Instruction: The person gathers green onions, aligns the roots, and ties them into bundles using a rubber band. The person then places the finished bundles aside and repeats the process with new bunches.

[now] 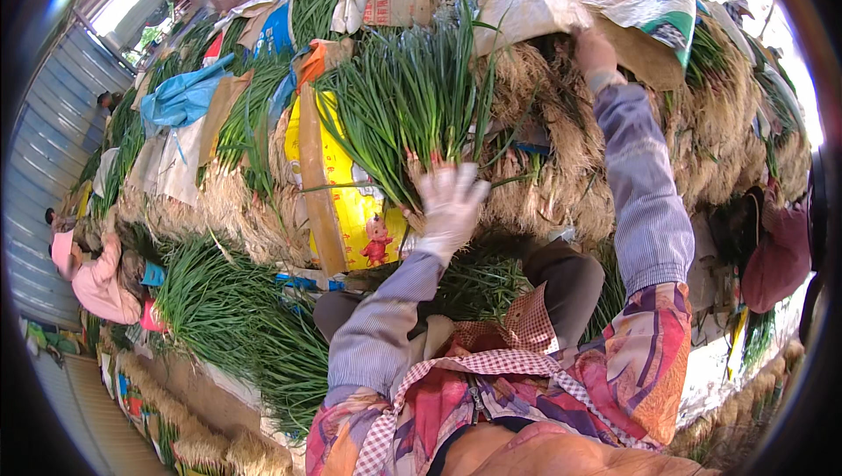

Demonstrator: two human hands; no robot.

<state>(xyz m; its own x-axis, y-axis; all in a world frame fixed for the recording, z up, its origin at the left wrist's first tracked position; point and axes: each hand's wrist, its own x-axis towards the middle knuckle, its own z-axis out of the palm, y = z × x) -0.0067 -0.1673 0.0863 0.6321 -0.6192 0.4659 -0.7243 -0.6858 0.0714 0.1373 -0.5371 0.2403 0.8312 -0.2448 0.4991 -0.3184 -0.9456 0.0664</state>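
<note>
My left hand, in a thin pale glove, lies with its fingers spread at the root ends of a bunch of green scallions. That bunch rests on the pile, leaves pointing away from me. Farther off, my right hand is blurred by motion at the raised edge of a brown woven sack; it appears to grip this edge. Below the sack hang masses of pale scallion roots. A yellow printed sack lies left of my left hand.
More scallions lie low on the left. A blue plastic sheet covers part of the pile. A person in pink works at the left, and another in dark red at the right. A corrugated metal wall borders the left side.
</note>
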